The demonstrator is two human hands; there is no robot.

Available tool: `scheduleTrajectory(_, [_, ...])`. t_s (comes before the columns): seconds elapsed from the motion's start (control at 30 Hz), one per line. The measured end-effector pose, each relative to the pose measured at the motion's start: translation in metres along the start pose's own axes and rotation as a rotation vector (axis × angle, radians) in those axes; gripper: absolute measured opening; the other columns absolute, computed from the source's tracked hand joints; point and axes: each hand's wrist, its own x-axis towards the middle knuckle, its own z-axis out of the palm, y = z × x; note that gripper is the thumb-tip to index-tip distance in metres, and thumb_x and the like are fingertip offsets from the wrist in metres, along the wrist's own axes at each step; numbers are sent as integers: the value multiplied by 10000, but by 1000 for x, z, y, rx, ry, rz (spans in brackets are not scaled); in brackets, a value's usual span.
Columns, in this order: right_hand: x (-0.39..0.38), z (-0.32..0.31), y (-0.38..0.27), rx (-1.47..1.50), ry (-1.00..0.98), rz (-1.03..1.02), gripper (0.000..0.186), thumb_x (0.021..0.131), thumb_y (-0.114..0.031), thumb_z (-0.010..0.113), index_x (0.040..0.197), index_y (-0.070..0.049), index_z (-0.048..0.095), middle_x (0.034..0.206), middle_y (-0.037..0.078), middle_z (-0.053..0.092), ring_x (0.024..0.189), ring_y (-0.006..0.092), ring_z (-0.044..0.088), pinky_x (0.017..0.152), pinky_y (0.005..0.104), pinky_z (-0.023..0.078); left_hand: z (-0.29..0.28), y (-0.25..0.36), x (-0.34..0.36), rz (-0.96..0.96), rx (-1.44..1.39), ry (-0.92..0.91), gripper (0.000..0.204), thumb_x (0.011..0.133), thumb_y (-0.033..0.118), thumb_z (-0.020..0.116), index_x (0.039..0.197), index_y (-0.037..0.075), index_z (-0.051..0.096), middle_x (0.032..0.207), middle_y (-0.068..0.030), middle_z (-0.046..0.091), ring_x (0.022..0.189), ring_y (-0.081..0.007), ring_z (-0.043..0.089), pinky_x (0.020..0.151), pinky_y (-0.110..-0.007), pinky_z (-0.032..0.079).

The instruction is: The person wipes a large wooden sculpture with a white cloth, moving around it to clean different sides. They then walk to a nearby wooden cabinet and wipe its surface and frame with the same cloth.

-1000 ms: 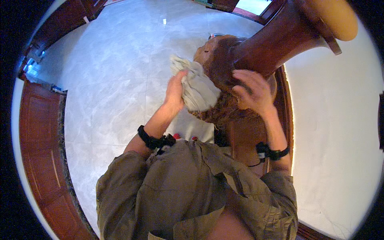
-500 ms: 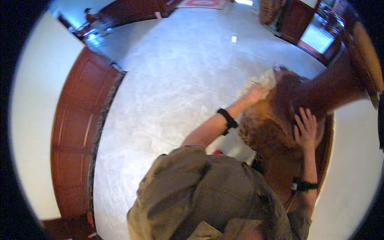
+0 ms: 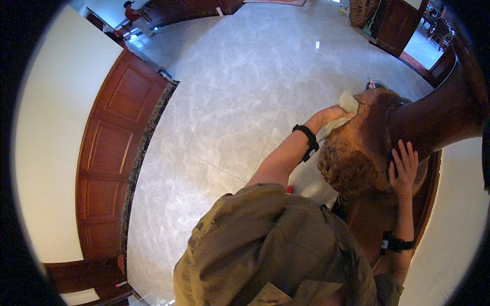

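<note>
My left hand is closed round a pale cloth, which it presses to the left edge of a large brown wooden base with a rough, bark-like side. From this base a smooth, dark brown wooden column rises and flares toward the upper right. My right hand lies on the wood at the foot of the column, fingers spread and holding nothing. A black band sits on each wrist.
Pale marble floor tiles spread to the left. Dark red wood panelling lines the left wall, and a pale wall rises at right. A person stands at the far left. Behind the base, a small round object shows partly.
The whole view has shifted, so the wood and both hands appear farther right. The cloth is bunched differently in my left hand. My right hand keeps its place on the wood.
</note>
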Motion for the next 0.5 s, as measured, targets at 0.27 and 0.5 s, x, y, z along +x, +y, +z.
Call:
scheduleTrajectory(0.27, [-2,-4,1,4,17,11,389,820,-40,568,1205,-86,539,1409,87,445,1341,304,358,1087,481,268,-9,-73,6,-135,101,296,355,929,275,536,1171,19,589,1059,-83,643,975,-206,587,843,-328,460])
scheduleTrajectory(0.5, [-2,-1,6,43,40,13,395,816,-19,553,1207,-77,538,1405,85,451,1339,303,363,1085,483,277,18,-57,19,-53,15,589,417,905,344,490,1052,-22,626,915,-141,666,816,-260,626,728,-385,475])
